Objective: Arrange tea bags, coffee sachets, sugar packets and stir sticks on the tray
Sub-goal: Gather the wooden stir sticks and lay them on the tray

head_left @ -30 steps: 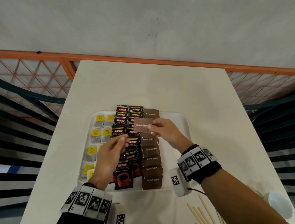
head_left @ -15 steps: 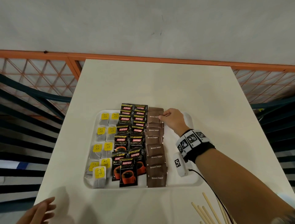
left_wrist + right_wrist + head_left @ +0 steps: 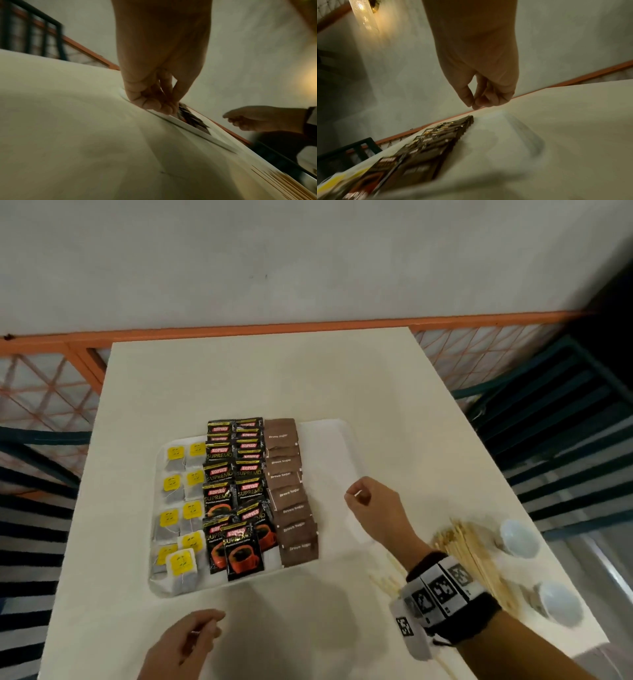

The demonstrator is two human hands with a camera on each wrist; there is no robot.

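My right hand (image 3: 373, 505) and left hand (image 3: 186, 642) hang loosely curled, empty. Left of right hand: ten flat brown sugar packets (image 3: 291, 494), glossy Kopiko sachets (image 3: 236, 494), white tray (image 3: 334, 446).

a white tray (image 3: 337, 446) lies flat on the counter (image 3: 239, 378). along its 9 o'clock side run two columns of tea bags (image 3: 178, 510) with yellow tags. in the middle, two overlapping columns of black coffee sachets (image 3: 236, 494). just beside them toward 3 o'clock, one overlapping column of brown sugar packets (image 3: 291, 498). the tray's 3 o'clock strip is bare. wooden stir sticks (image 3: 469, 549) lie in a loose pile on the counter off the tray, at 4 o'clock.
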